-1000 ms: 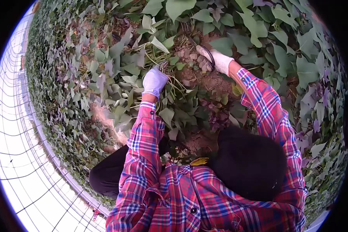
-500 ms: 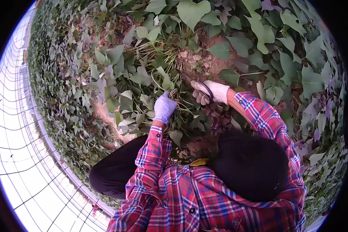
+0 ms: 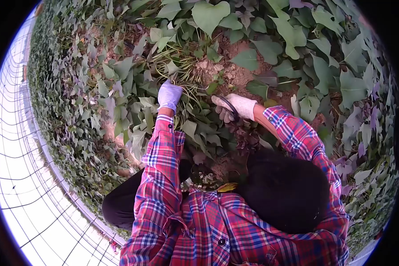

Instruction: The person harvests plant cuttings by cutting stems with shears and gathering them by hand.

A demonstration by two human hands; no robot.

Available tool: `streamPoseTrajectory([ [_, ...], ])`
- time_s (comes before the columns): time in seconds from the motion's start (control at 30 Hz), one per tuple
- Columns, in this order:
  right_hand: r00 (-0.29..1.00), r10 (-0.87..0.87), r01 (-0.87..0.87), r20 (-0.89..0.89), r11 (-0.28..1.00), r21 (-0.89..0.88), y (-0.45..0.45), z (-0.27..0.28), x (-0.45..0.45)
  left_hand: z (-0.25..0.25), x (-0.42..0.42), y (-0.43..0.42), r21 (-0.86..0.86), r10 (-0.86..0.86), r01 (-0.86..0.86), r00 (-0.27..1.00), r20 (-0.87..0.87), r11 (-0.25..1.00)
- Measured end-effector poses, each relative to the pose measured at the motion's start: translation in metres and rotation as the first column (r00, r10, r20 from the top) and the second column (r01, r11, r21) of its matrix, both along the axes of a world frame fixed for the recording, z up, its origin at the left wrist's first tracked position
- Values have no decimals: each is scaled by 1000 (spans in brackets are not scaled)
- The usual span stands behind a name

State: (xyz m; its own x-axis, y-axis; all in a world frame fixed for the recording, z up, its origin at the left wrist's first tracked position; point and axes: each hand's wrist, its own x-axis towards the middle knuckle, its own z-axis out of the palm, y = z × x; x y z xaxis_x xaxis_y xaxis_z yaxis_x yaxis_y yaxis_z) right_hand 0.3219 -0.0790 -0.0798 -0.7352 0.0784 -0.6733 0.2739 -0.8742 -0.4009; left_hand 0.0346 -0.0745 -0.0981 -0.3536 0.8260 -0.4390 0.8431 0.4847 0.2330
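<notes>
My left hand (image 3: 169, 95), in a pale thin glove, is closed around a bunch of green leafy vine stems (image 3: 190, 91). Their heart-shaped leaves hang below and to the right of the fist. To its right, my right hand (image 3: 240, 106), in a whitish knit glove, is wrapped around a pair of scissors (image 3: 228, 104). The dark handle loop curves across the fingers; the blades are hard to make out against the plants. A gap separates the two hands, with bare reddish soil (image 3: 235, 73) just beyond the right one.
Dense leafy vines (image 3: 341, 84) spread on all sides. Under the right hand is a clump of dark purple leaves (image 3: 246, 138). My bent knees (image 3: 288, 190) in black trousers are close below. Wire mesh (image 3: 26, 177) runs along the left. A yellow leaf (image 3: 227, 187) lies near my waist.
My left hand has moved left and slightly away from me with the stems, widening the gap between the hands. My right hand has shifted slightly left, still holding the scissors, whose blades show less.
</notes>
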Motion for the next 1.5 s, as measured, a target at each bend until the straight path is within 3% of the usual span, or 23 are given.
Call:
streamPoseTrajectory([
  [0.03,999,-26,25,32,999,45,4,7,2,8,-1,8,-60,28,-34,995,-92,998],
  [0.1,996,-95,94,-2,991,90,11,11,7,-39,-51,-1,121,-462,493,860,-219,861],
  [0.13,992,-127,127,-4,989,75,17,18,10,22,-9,8,26,-146,147,989,-30,989],
  [0.23,985,-168,170,-27,983,64,31,17,9,16,-9,-6,86,-63,54,992,112,995],
  [0.3,991,-137,137,-8,989,60,38,16,8,17,1,-20,-3,22,-22,1000,18,1000],
  [0.37,991,-129,131,-30,988,86,41,28,9,26,17,-31,47,-4,7,999,-49,999],
  [0.43,997,-38,22,67,974,226,45,45,8,53,39,-34,111,-26,28,1000,-14,993],
  [0.53,994,-34,1,108,958,287,39,27,3,56,56,-40,-90,-41,33,996,-85,995],
  [0.63,996,18,-47,93,948,313,40,29,1,57,73,-55,-139,-9,2,999,-52,990],
  [0.77,997,-51,38,65,981,188,33,14,7,73,72,-66,-108,129,-125,991,37,986],
  [0.83,996,-86,81,37,989,126,27,5,12,74,64,-77,37,181,-188,974,139,982],
  [0.9,989,-148,147,-18,988,-50,24,-2,13,78,61,-82,-93,174,-169,983,59,981],
  [0.93,972,-219,208,-84,970,-125,21,-4,11,83,64,-80,-277,169,-179,984,-58,944],
  [0.97,972,-220,208,-88,970,-125,19,-5,13,84,65,-80,-276,168,-178,984,-61,944],
  [1.03,997,-78,77,-27,997,-6,19,18,19,84,68,-84,-197,205,-218,975,-85,956],
  [1.07,998,-31,30,-53,999,-12,17,11,21,77,63,-92,-15,176,-177,983,-50,984],
  [1.13,1000,-23,24,-15,1000,20,18,13,22,57,43,-98,165,205,-210,978,44,964],
  [1.23,998,-59,58,13,997,57,18,18,22,64,39,-97,224,248,-292,947,205,930],
  [1.3,995,-97,97,1,993,62,20,22,20,63,37,-96,195,274,-306,946,175,932],
  [1.37,1000,-6,7,-19,999,46,25,25,16,64,38,-100,354,223,-371,892,393,859],
  [1.4,995,90,-89,-49,995,35,26,19,12,81,46,-98,297,307,-421,880,362,857],
  [1.47,968,207,-215,-142,976,-40,31,-8,-3,75,31,-108,266,289,-371,908,303,890],
  [1.5,948,304,-297,-88,951,84,36,3,-7,101,44,-102,186,372,-424,891,260,886],
])
